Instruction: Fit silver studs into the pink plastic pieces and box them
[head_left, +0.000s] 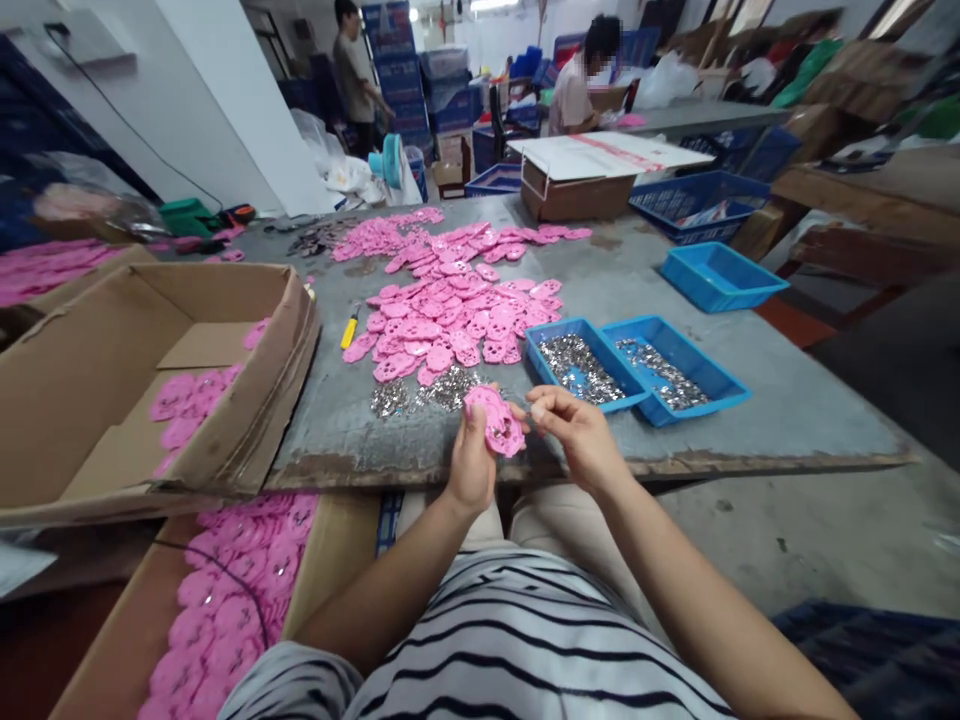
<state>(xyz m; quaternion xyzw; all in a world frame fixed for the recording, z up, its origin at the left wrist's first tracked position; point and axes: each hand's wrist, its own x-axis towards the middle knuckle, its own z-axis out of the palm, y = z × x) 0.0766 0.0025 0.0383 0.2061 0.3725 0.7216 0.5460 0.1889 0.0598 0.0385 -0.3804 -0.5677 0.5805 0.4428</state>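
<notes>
My left hand point(474, 462) grips a flat pink plastic piece point(496, 420) with holes in it, held up just above the table's front edge. Close to its right side, my right hand point(574, 428) is closed in a pinch; whatever sits between the fingertips is too small to make out. Beyond the hands lies a heap of similar pink pieces point(450, 315). Small piles of shiny metal bits point(450, 387) rest in front of that heap. Two blue trays, the nearer-left tray point(632, 399) and the right tray point(739, 393), hold more small metal parts.
A cardboard box point(300, 345) with pink pieces stands at the left, above another filled box point(337, 550). A yellow-handled cutter point(349, 332) lies beside the heap. Farther back are a blue tray point(720, 300), a white-topped carton point(574, 197) and two people.
</notes>
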